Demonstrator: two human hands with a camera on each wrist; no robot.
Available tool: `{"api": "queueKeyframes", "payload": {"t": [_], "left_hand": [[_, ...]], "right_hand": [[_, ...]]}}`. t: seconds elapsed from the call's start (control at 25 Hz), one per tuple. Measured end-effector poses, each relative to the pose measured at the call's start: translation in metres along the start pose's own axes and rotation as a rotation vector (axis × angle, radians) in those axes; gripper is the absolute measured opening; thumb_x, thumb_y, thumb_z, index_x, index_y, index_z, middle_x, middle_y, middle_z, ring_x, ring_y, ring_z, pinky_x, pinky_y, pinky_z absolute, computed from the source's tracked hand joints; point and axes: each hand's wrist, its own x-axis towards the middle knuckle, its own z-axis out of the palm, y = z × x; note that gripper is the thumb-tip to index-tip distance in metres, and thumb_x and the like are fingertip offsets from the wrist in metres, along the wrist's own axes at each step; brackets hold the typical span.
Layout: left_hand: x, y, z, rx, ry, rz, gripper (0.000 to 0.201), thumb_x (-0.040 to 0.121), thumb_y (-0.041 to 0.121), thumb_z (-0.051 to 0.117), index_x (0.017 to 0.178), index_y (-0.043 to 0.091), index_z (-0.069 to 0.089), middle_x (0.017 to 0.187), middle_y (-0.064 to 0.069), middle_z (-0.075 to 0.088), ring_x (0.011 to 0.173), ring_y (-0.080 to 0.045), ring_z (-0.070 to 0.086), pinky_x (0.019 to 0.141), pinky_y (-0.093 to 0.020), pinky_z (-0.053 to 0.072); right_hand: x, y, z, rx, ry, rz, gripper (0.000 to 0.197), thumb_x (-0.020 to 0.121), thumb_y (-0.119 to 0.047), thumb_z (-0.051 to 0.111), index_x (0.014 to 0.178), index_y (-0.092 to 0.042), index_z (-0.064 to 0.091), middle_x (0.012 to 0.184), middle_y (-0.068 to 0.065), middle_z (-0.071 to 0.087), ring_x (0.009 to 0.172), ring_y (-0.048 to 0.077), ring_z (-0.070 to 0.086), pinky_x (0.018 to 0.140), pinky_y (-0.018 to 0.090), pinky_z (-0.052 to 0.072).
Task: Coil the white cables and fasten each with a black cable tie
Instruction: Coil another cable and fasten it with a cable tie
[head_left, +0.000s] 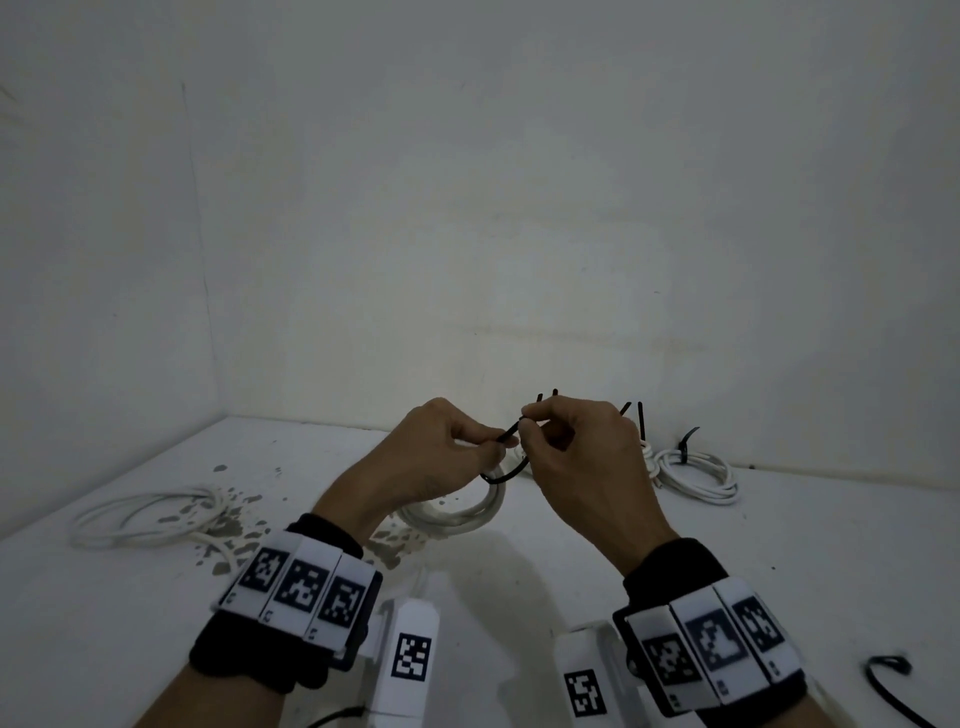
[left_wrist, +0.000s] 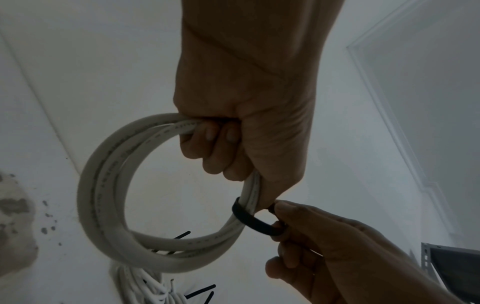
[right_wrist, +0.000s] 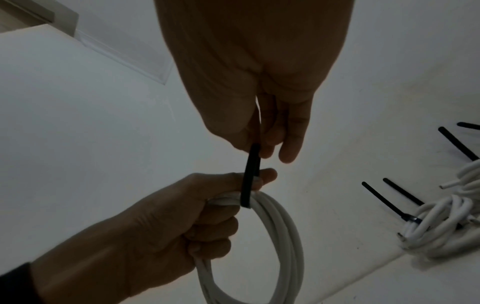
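We see the left hand (head_left: 441, 457) gripping the coiled white cable (left_wrist: 109, 195), fingers curled round the bundle, coil hanging below the fist above the table (head_left: 571, 551). The black cable tie (left_wrist: 255, 223) loops around the strands just beside the left thumb; the right hand (head_left: 582, 457) pinches its end between thumb and fingertips. Outward: tied coils (head_left: 696, 470) sit right of the hands near the back wall (head_left: 467, 208), tie tails sticking up. An untied loose cable (head_left: 145, 517) lies well apart on the left, beside chipped patches (head_left: 234, 525). Open tabletop between hands and near edge.
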Motion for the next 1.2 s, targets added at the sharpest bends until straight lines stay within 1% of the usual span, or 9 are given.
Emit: {"api": "queueKeyframes", "payload": {"t": [0.28,0.4,0.52,0.64,0.72,0.8,0.96,1.04,1.2], "left_hand": [[-0.001,0.005,0.0,0.058,-0.021,0.035,0.019,0.089,0.024,0.066,0.094,0.037,0.079,0.078,0.006,0.077,0.06,-0.032,0.06,0.066,-0.042,0.054],[-0.003,0.005,0.0,0.065,-0.028,0.04,0.02,0.089,0.026,0.066,0.092,0.041,0.078,0.081,0.005,0.077,0.079,-0.037,0.07,0.075,-0.05,0.057],[-0.006,0.006,0.0,0.111,-0.041,0.064,0.016,0.09,0.028,0.065,0.093,0.034,0.08,0.081,0.01,0.077,0.078,-0.015,0.072,0.08,-0.045,0.058],[-0.009,0.014,-0.001,0.1,-0.062,0.105,0.022,0.094,0.032,0.063,0.085,0.025,0.082,0.072,0.007,0.075,0.06,-0.004,0.066,0.065,-0.033,0.053],[-0.012,0.021,-0.001,0.015,-0.063,0.125,0.026,0.095,0.035,0.062,0.079,0.026,0.081,0.072,0.003,0.075,0.062,-0.012,0.067,0.074,-0.032,0.054],[-0.012,0.026,0.002,-0.095,-0.027,0.105,0.026,0.097,0.032,0.06,0.079,0.031,0.08,0.072,0.002,0.076,0.058,-0.011,0.063,0.074,-0.024,0.05],[-0.003,0.016,0.017,-0.131,0.202,0.024,0.022,0.097,0.021,0.057,0.096,0.023,0.078,0.057,0.016,0.068,0.031,-0.003,0.031,0.039,-0.015,0.028],[0.001,0.01,0.023,-0.109,0.314,0.027,0.021,0.094,0.021,0.059,0.088,0.023,0.079,0.064,0.016,0.07,0.031,-0.004,0.033,0.037,-0.015,0.028],[0.003,0.002,0.027,-0.101,0.453,0.043,0.028,0.092,0.019,0.059,0.07,0.029,0.073,0.047,0.019,0.061,0.033,-0.005,0.039,0.039,-0.013,0.028]], "right_hand": [[0.001,0.005,-0.003,-0.006,-0.048,0.022,0.013,0.095,-0.022,0.063,0.102,-0.018,0.074,0.056,-0.017,0.056,0.052,-0.002,0.054,0.055,0.008,0.037],[0.004,0.006,-0.006,0.042,-0.128,0.068,0.012,0.094,-0.021,0.065,0.1,-0.018,0.075,0.06,-0.008,0.065,0.053,0.004,0.059,0.057,0.022,0.051],[0.003,0.006,-0.01,0.054,-0.2,0.085,0.007,0.093,-0.019,0.068,0.094,-0.019,0.074,0.065,0.0,0.071,0.055,0.011,0.066,0.056,0.027,0.056],[-0.001,0.006,-0.015,0.453,-0.311,0.257,0.008,0.091,-0.01,0.071,0.092,-0.003,0.073,0.069,0.01,0.071,0.052,0.02,0.063,0.05,0.025,0.051],[-0.001,0.004,-0.02,0.705,-0.293,0.336,0.013,0.087,-0.009,0.073,0.09,0.004,0.073,0.071,0.015,0.07,0.055,0.02,0.059,0.05,0.03,0.054],[0.0,0.004,-0.023,0.634,-0.173,0.283,0.014,0.084,-0.015,0.078,0.083,-0.001,0.075,0.074,0.015,0.072,0.058,0.023,0.062,0.051,0.039,0.058],[0.004,0.003,-0.025,0.352,0.11,0.117,0.015,0.081,-0.021,0.081,0.072,-0.012,0.074,0.068,0.004,0.072,0.06,0.024,0.068,0.052,0.043,0.059],[0.003,-0.002,-0.023,0.22,0.141,0.055,0.017,0.084,-0.019,0.078,0.071,-0.013,0.07,0.065,0.0,0.069,0.058,0.017,0.064,0.055,0.032,0.055],[-0.004,-0.016,-0.013,0.147,0.108,0.004,0.021,0.091,-0.017,0.071,0.073,-0.011,0.061,0.065,0.001,0.068,0.059,0.015,0.065,0.054,0.033,0.054]]}}
